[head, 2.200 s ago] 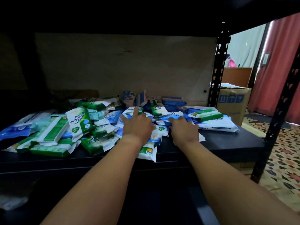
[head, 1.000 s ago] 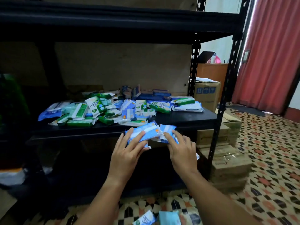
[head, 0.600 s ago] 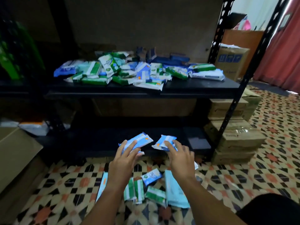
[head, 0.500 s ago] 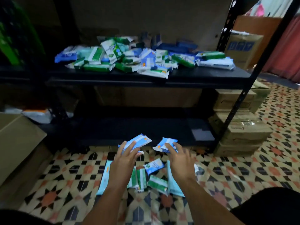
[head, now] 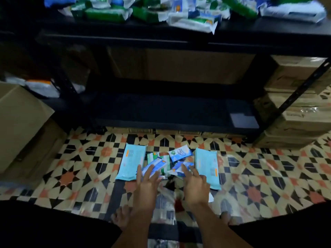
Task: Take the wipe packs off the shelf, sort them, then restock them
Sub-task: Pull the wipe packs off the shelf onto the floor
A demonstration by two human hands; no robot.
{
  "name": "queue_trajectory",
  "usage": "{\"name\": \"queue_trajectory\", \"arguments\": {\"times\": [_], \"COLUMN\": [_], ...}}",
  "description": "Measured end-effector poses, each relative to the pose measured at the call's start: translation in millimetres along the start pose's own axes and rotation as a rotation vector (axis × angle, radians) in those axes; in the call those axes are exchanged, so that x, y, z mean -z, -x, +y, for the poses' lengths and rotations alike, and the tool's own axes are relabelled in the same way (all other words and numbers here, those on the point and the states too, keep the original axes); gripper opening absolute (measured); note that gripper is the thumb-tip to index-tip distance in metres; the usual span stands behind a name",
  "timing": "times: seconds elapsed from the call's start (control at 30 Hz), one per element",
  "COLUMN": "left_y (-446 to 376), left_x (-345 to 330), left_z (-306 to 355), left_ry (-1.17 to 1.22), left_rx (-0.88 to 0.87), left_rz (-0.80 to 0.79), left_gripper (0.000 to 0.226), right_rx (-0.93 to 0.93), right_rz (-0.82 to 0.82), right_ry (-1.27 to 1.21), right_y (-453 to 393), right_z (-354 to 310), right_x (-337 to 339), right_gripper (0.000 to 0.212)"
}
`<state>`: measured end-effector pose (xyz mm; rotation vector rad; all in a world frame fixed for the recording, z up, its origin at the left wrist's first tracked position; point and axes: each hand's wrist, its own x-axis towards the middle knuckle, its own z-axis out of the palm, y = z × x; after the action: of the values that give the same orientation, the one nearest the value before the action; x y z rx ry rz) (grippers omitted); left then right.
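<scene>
lowering two small blue packs toward floor pile, lower centre of frame: left hand [head: 148, 178] pinching one [head: 155, 166], right hand [head: 194, 181] pinching another [head: 180, 168], long axes slanting up-right; floor directly beneath both.

The picture is dim and soft. The shelf [head: 179, 38] and the space beneath it sink into near black. The patterned floor [head: 259, 176] catches weak glare that smears its tiles. Both hands, left [head: 146, 183] and right [head: 196, 185], are slightly motion-blurred. Straight lines bow toward the edges, and the bottom corners are dark.
</scene>
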<state>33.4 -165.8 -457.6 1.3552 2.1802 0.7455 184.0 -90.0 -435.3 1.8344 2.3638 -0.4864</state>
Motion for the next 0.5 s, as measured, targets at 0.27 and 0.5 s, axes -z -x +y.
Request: {"name": "queue_trajectory", "arguments": {"times": [0.27, 0.5], "left_y": [10.8, -4.7], "left_x": [-16.2, -3.3], "left_z": [-6.7, 1.6], "left_ry": [-0.510, -0.617], "left_rx": [0.286, 0.217], "left_rz": [-0.067, -0.051], "left_gripper": [0.055, 0.055], "right_rx": [-0.114, -0.174], "right_rz": [-0.252, -0.231], "right_ry": [-0.161, -0.203], "right_y": [-3.2, -10.8], "right_z": [12.8, 22.4], "right_x": [-24.6, -5.4], "right_gripper": [0.130, 0.102]}}
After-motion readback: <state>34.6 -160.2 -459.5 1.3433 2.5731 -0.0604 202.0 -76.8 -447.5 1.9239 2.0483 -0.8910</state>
